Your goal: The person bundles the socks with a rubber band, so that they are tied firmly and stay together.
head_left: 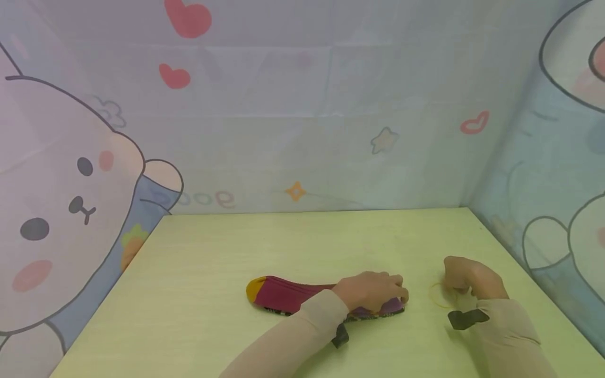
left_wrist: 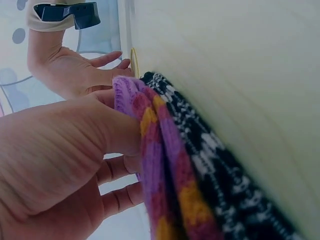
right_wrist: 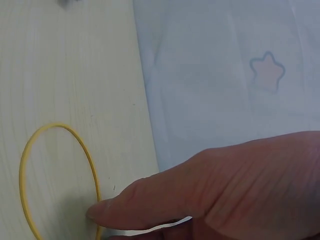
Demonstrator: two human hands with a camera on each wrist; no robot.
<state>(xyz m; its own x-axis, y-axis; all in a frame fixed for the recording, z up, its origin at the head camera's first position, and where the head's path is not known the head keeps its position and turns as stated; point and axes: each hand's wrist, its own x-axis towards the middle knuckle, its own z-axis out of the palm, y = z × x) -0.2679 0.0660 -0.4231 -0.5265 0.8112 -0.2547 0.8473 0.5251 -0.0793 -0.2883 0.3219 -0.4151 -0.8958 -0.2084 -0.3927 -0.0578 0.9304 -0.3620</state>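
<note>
On the surface (head_left: 212, 247) lies a maroon sock (head_left: 288, 295), its purple cuff (left_wrist: 129, 94) held by the left hand (head_left: 368, 290). At the sock's right, the right hand (head_left: 475, 277), fingers bent, touches a yellow rubber band (right_wrist: 22, 175); whether it pinches, I cannot tell.

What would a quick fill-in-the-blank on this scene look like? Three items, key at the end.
1. The left hand holds the maroon sock at its ____ cuff.
2. A black-and-____ patterned knit lies against that sock.
3. Of the two hands, the yellow band is nearer the ____ one.

Missing words: purple; white; right.
</note>
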